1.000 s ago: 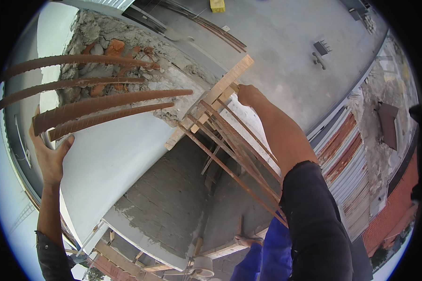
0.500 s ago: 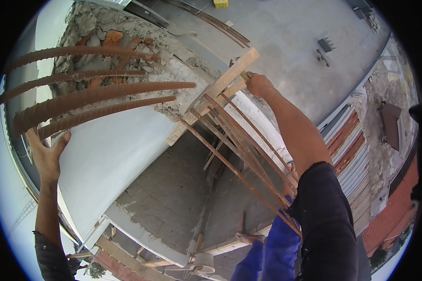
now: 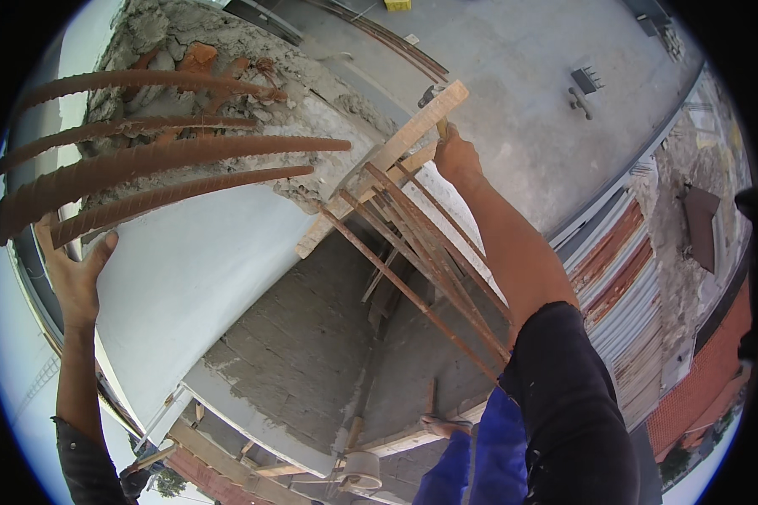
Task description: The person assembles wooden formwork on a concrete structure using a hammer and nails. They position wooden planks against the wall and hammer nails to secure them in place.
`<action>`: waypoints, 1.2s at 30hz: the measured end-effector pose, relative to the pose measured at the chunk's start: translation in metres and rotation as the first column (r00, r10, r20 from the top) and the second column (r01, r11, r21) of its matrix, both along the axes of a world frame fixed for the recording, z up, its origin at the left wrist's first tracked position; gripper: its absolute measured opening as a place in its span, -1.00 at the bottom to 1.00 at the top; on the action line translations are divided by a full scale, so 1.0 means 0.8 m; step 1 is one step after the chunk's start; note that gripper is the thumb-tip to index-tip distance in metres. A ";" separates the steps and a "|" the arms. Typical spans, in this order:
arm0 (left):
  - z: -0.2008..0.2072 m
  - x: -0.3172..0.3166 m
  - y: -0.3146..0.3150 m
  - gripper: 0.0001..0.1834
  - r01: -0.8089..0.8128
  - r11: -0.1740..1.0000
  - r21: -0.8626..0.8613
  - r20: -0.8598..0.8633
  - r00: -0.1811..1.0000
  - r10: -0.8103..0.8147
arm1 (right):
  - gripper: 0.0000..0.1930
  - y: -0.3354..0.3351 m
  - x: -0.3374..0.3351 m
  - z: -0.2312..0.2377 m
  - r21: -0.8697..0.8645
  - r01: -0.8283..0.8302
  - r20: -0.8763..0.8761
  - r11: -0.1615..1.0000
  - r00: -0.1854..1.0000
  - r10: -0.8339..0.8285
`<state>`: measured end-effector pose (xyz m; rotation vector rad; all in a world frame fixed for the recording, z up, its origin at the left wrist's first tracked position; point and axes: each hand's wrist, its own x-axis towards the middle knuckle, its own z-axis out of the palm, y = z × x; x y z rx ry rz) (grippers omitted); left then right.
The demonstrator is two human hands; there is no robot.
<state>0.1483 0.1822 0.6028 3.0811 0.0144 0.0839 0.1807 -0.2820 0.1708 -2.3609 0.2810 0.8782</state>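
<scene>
My right hand (image 3: 459,160) is closed around the yellow handle of a hammer (image 3: 442,126). Its dark head shows just past a short wooden board (image 3: 421,126) lying across the top of the wall. Low at the left, my left hand (image 3: 76,282) has its thumb spread from the fingers beside the end of the white wall (image 3: 202,261); its fingertips are partly hidden behind thick rusty rebars (image 3: 168,160). Those bars stick up from rough broken concrete (image 3: 303,126). Thinner rusty rods (image 3: 404,244) run from the board's near side toward my right arm.
Below lies a grey plastered recess (image 3: 295,337), with wooden formwork and a round bucket (image 3: 362,467) at its foot. A foot (image 3: 442,427) and blue trousers (image 3: 497,446) show near the bottom. Corrugated roofing sheets (image 3: 606,278) lie to the right. Long rods (image 3: 387,42) rest on the far concrete floor.
The view has shifted slightly. My right hand and the hammer have moved a little, and more of the hammer's head shows past the board. My left hand stays by the wall's end.
</scene>
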 end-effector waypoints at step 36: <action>0.003 0.003 0.025 0.23 0.093 0.992 0.088 -0.010 0.996 -0.093 | -0.64 -0.029 -0.034 -0.027 0.125 0.218 0.269 0.968 0.932 -0.245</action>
